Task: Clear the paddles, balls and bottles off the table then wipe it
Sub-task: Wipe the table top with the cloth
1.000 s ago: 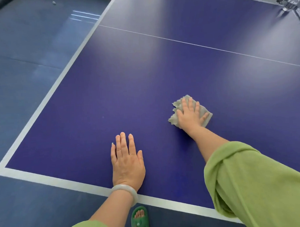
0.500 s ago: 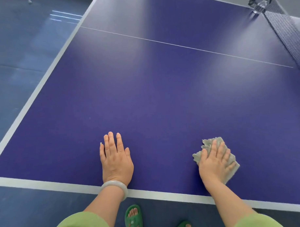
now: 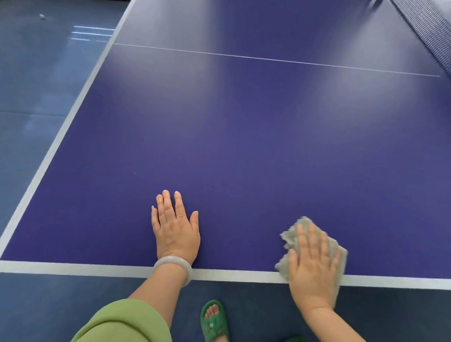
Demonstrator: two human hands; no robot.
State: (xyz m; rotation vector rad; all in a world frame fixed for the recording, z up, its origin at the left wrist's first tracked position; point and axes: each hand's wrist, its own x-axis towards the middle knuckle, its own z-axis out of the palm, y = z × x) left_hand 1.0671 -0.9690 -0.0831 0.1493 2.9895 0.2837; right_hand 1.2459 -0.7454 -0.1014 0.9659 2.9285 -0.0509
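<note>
Two flat hands are working the near edge of the purple table-tennis table (image 3: pixel 244 144): empty left hand (image 3: pixel 176 231) bracing, right hand (image 3: pixel 316 267) pressing a crumpled grey-green cloth (image 3: pixel 290 236) to wipe.

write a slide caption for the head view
The right hand presses a grey cloth at the near edge of a blue table tennis table; the left hand rests flat on it.

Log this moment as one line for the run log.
phase: wiping | right hand: presses grey cloth at near edge | left hand: flat on table tennis table | net: far right
</note>
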